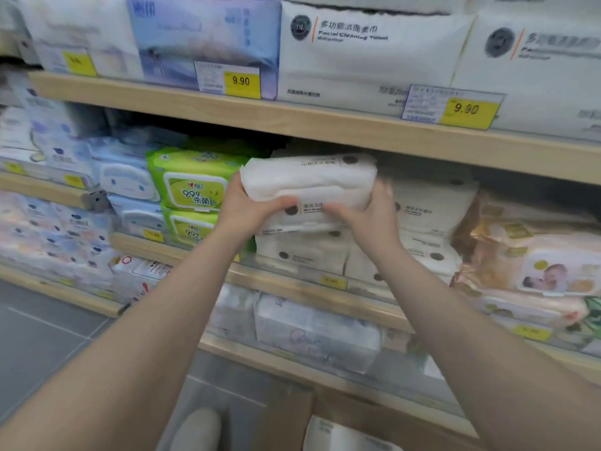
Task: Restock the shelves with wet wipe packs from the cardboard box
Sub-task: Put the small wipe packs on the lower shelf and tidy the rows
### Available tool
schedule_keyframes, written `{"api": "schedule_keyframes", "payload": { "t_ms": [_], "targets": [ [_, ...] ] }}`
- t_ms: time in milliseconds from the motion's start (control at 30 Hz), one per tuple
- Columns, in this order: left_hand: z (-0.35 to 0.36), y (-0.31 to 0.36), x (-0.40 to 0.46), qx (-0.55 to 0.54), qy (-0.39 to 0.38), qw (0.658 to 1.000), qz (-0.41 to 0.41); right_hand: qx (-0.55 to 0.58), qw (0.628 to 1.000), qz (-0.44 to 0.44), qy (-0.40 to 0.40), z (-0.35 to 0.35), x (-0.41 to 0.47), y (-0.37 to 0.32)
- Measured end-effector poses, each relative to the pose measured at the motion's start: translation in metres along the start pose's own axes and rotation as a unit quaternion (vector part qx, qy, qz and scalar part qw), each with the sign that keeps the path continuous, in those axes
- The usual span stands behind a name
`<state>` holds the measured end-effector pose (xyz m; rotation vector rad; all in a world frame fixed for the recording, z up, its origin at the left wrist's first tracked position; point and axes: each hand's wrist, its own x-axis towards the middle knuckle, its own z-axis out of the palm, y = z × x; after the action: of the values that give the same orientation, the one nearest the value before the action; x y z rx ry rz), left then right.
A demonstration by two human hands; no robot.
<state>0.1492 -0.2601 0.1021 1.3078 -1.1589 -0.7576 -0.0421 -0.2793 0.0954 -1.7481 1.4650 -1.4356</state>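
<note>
A white soft pack [309, 177] with a dark round logo is held between both my hands at the middle shelf. My left hand [250, 206] grips its left end, with the thumb curled under its front edge. My right hand [364, 216] grips its right end. The pack sits on top of a stack of the same white packs [302, 252] on the wooden shelf [283, 281]. At the bottom edge the brown cardboard box [292, 421] shows, with another white pack [338, 437] inside it.
Green wipe packs [192, 187] stand left of the white stack, and more white packs [432, 209] and peach baby wipe packs [533, 265] lie to its right. The upper shelf board [325, 125] hangs close above. A shoe [198, 431] stands on the grey floor tiles.
</note>
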Motion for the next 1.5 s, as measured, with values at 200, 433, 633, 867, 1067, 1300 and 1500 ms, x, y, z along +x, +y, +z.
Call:
{"api": "schedule_keyframes", "payload": {
  "t_ms": [200,433,633,867,1067,1300,1500],
  "targets": [
    [0.012,-0.033,0.024,0.054,0.053,0.997,0.031,-0.033,0.999,-0.016,-0.005,0.021,0.016,0.037],
    [0.012,-0.03,0.016,0.117,0.081,0.99,0.025,-0.069,0.996,0.017,-0.054,0.011,0.017,0.029],
    [0.026,-0.043,-0.049,0.133,0.059,0.988,-0.043,-0.138,0.983,-0.006,-0.121,-0.047,-0.042,0.016],
    [0.045,-0.123,-0.184,0.246,-0.112,0.961,-0.053,-0.195,0.963,0.004,-0.188,-0.092,-0.155,0.063],
    [0.038,-0.193,-0.274,0.342,-0.218,0.909,-0.094,-0.22,0.937,0.05,-0.266,-0.098,-0.263,0.135],
    [0.039,-0.232,-0.314,0.436,-0.232,0.869,-0.023,-0.286,0.883,0.087,-0.361,-0.061,-0.315,0.209],
    [0.042,-0.231,-0.313,0.418,-0.225,0.88,-0.023,-0.396,0.823,0.116,-0.391,-0.018,-0.309,0.245]
  ]
}}
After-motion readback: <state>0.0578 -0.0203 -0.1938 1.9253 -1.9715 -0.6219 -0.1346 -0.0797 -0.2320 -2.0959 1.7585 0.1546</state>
